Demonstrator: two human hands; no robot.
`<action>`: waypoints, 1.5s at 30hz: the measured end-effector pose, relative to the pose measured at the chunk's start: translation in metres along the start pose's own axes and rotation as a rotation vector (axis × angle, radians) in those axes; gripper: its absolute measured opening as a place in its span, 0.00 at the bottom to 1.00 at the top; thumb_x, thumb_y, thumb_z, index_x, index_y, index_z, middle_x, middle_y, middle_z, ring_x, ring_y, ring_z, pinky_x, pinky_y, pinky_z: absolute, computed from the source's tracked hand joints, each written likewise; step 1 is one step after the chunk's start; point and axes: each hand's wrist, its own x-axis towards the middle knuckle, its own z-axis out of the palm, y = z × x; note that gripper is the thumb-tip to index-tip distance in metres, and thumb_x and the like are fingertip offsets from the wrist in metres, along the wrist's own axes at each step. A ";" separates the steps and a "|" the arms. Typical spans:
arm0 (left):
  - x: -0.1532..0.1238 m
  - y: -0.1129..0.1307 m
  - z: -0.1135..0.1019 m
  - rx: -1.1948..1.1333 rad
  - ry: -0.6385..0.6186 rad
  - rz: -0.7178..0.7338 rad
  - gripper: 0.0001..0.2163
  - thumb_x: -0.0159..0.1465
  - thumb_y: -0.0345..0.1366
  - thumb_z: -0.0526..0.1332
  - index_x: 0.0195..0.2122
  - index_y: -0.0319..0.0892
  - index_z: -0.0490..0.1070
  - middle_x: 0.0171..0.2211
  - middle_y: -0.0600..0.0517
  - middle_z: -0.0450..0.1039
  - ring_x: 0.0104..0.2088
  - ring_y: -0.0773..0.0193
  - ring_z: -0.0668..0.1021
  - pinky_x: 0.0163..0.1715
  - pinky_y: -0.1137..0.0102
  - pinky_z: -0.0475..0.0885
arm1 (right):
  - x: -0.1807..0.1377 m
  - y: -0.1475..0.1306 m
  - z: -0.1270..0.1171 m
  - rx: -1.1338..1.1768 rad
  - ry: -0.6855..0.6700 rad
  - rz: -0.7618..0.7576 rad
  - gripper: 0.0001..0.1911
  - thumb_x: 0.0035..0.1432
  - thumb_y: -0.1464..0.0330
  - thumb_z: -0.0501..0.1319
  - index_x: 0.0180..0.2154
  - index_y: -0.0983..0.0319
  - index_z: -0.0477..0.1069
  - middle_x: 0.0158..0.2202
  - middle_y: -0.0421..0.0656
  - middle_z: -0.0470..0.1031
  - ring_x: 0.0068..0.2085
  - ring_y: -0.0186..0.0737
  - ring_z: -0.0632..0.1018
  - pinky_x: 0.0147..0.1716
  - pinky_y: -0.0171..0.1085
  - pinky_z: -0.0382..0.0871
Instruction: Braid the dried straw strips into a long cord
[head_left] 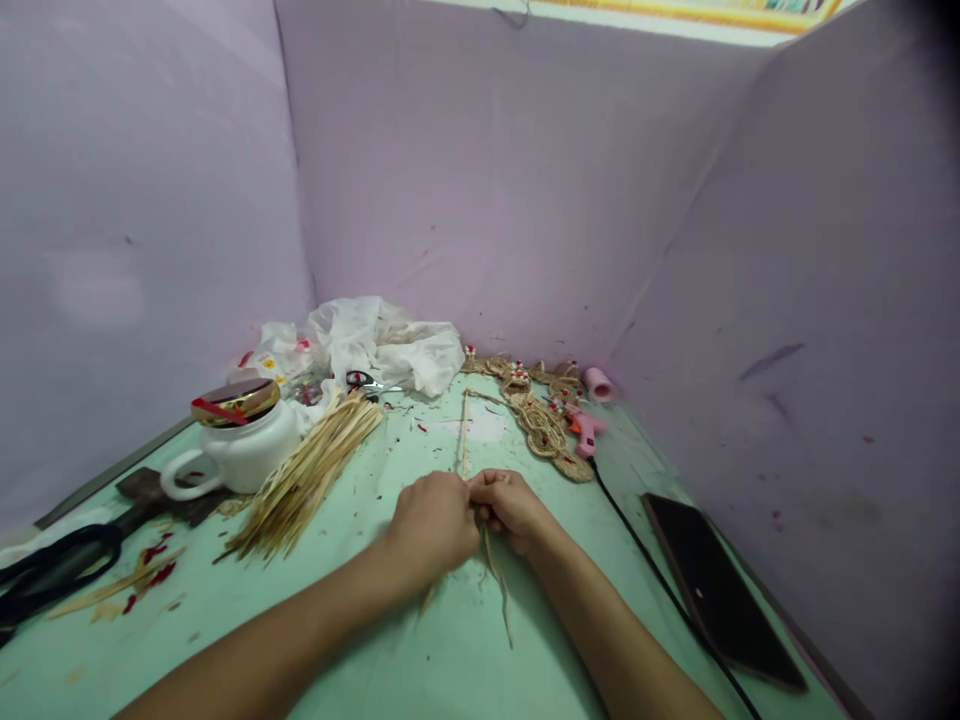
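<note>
Both my hands meet at the middle of the pale green table, pinching thin straw strands point(493, 565). Closed knuckles-up, my left hand point(435, 520) grips the strands from the left. Against it, my right hand point(510, 505) has thumb and forefinger pressed together on the same strands. A narrow straw braid point(465, 435) runs away from my fingers toward the back of the table. Loose strand ends hang down toward me below the hands. The exact crossing of the strands is hidden by my fingers.
Left lie a straw bundle point(311, 475), a white mug point(247, 455) with a round tin on top, and dark-handled scissors point(60, 570). Behind are white plastic bags point(390, 345). Right are braided straw pieces point(544, 425), a pink glue gun point(587, 430) with its cord, and a dark phone point(724, 590).
</note>
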 end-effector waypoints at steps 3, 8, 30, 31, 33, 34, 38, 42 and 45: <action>-0.007 0.004 0.009 -0.022 -0.003 0.082 0.04 0.47 0.32 0.57 0.18 0.40 0.69 0.17 0.49 0.64 0.24 0.62 0.69 0.25 0.72 0.57 | 0.000 0.002 -0.001 0.004 0.011 0.008 0.01 0.37 0.74 0.57 0.19 0.65 0.64 0.08 0.32 0.57 0.11 0.23 0.54 0.11 0.27 0.42; 0.018 -0.009 -0.003 -0.246 0.035 -0.034 0.11 0.50 0.36 0.55 0.14 0.39 0.64 0.12 0.54 0.58 0.17 0.69 0.64 0.19 0.74 0.54 | 0.000 0.000 -0.005 0.074 -0.113 -0.028 0.07 0.39 0.71 0.58 0.17 0.65 0.62 0.09 0.31 0.53 0.12 0.22 0.51 0.12 0.28 0.39; 0.031 -0.010 0.001 -0.679 -0.257 -0.396 0.08 0.42 0.26 0.55 0.11 0.39 0.57 0.05 0.59 0.50 0.08 0.76 0.54 0.09 0.76 0.45 | -0.033 -0.016 0.005 -1.098 0.243 -0.338 0.08 0.44 0.70 0.57 0.24 0.62 0.75 0.23 0.47 0.75 0.24 0.36 0.70 0.21 0.33 0.51; 0.030 -0.011 0.001 -0.701 -0.268 -0.405 0.07 0.42 0.26 0.55 0.12 0.39 0.57 0.06 0.59 0.51 0.08 0.76 0.54 0.09 0.76 0.45 | -0.035 -0.016 0.007 -1.101 0.226 -0.353 0.08 0.44 0.71 0.57 0.24 0.63 0.75 0.23 0.47 0.75 0.23 0.35 0.70 0.21 0.33 0.50; 0.030 -0.014 0.000 -0.736 -0.296 -0.366 0.07 0.42 0.27 0.56 0.12 0.39 0.57 0.07 0.59 0.52 0.08 0.75 0.55 0.09 0.76 0.44 | -0.037 -0.015 0.007 -1.080 0.169 -0.395 0.09 0.43 0.72 0.56 0.23 0.63 0.75 0.22 0.46 0.75 0.22 0.33 0.68 0.21 0.32 0.50; 0.031 -0.017 -0.001 -0.745 -0.313 -0.327 0.07 0.41 0.27 0.56 0.11 0.39 0.57 0.06 0.59 0.52 0.08 0.76 0.55 0.09 0.76 0.44 | -0.037 -0.015 0.006 -1.058 0.131 -0.406 0.09 0.43 0.72 0.56 0.23 0.63 0.75 0.21 0.45 0.74 0.21 0.32 0.68 0.21 0.32 0.50; 0.033 -0.024 -0.006 -0.738 -0.363 -0.234 0.08 0.40 0.29 0.58 0.11 0.40 0.57 0.06 0.60 0.51 0.08 0.77 0.53 0.08 0.76 0.42 | -0.027 -0.015 -0.006 -0.837 0.039 -0.319 0.08 0.43 0.68 0.59 0.21 0.65 0.73 0.17 0.41 0.70 0.20 0.30 0.66 0.19 0.30 0.52; 0.035 -0.028 -0.009 -0.762 -0.409 -0.221 0.08 0.40 0.32 0.59 0.12 0.39 0.57 0.08 0.60 0.52 0.08 0.77 0.53 0.09 0.76 0.41 | -0.017 -0.017 -0.010 -0.283 0.131 -0.100 0.09 0.46 0.66 0.57 0.26 0.66 0.70 0.24 0.43 0.72 0.22 0.31 0.69 0.18 0.28 0.59; 0.037 -0.032 -0.007 -0.777 -0.437 -0.199 0.05 0.41 0.31 0.57 0.13 0.39 0.60 0.08 0.60 0.51 0.08 0.77 0.53 0.09 0.76 0.41 | -0.013 -0.013 -0.004 -0.065 -0.010 0.005 0.06 0.45 0.69 0.56 0.24 0.66 0.68 0.20 0.41 0.70 0.20 0.29 0.68 0.16 0.28 0.60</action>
